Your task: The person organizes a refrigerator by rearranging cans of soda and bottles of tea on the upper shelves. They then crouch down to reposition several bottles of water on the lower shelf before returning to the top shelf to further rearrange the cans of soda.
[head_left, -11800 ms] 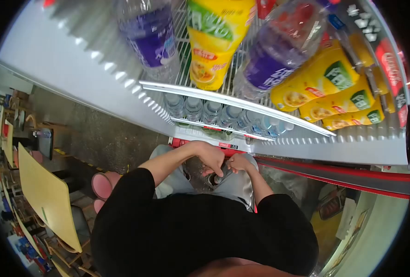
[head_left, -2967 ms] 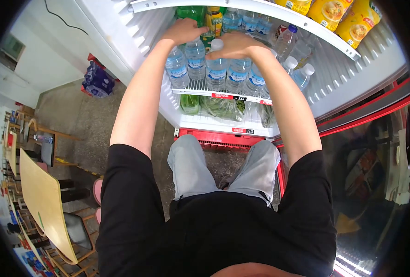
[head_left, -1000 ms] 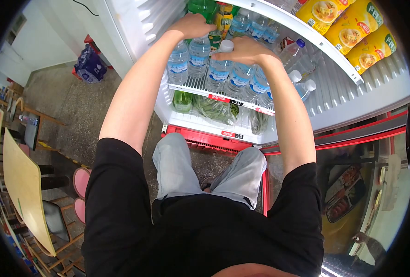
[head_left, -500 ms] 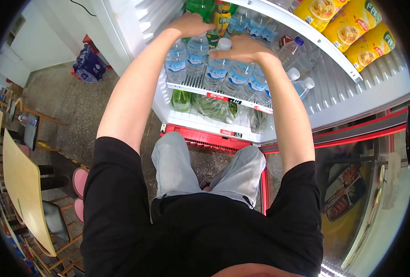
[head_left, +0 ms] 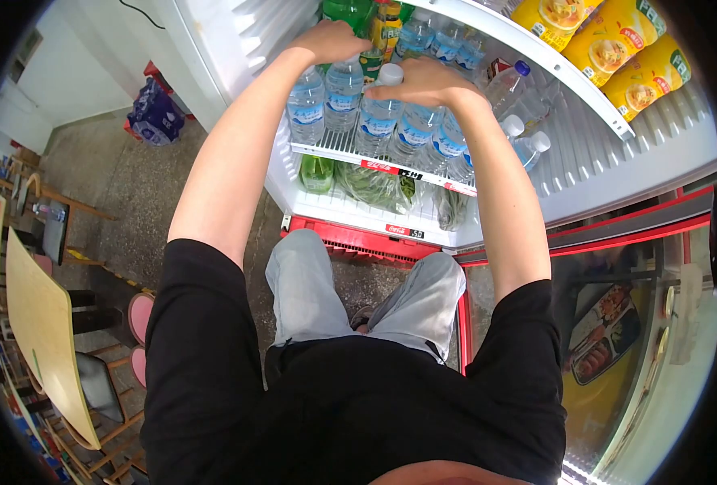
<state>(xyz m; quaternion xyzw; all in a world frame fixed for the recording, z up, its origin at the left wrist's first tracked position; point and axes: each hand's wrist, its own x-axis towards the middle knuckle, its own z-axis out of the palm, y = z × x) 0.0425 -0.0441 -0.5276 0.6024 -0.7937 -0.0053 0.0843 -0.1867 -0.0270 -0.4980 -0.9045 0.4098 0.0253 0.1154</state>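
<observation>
My left hand (head_left: 332,42) bends over the top of a water bottle (head_left: 344,95) in the front row of the fridge shelf, its fingers curled and the cap hidden under it. To the right, my right hand (head_left: 424,81) is at the neck of a white-capped water bottle (head_left: 378,120); the thumb crosses just below the cap and the other fingers lie behind. Another water bottle (head_left: 306,109) stands at the left end of the row. More water bottles (head_left: 416,129) stand under my right palm. Behind my hands are a green bottle (head_left: 349,12) and a yellow-labelled drink (head_left: 386,31).
Above right, a shelf edge (head_left: 568,56) carries yellow snack packs (head_left: 613,52). Tilted bottles (head_left: 529,147) lean at the shelf's right. Bagged greens (head_left: 374,186) fill the bottom level. The fridge door (head_left: 617,234) stands open at right; a table (head_left: 43,323) is at left.
The white-capped bottle and both hands have shifted very slightly toward the back of the shelf. Otherwise the hands keep nearly the same pose.
</observation>
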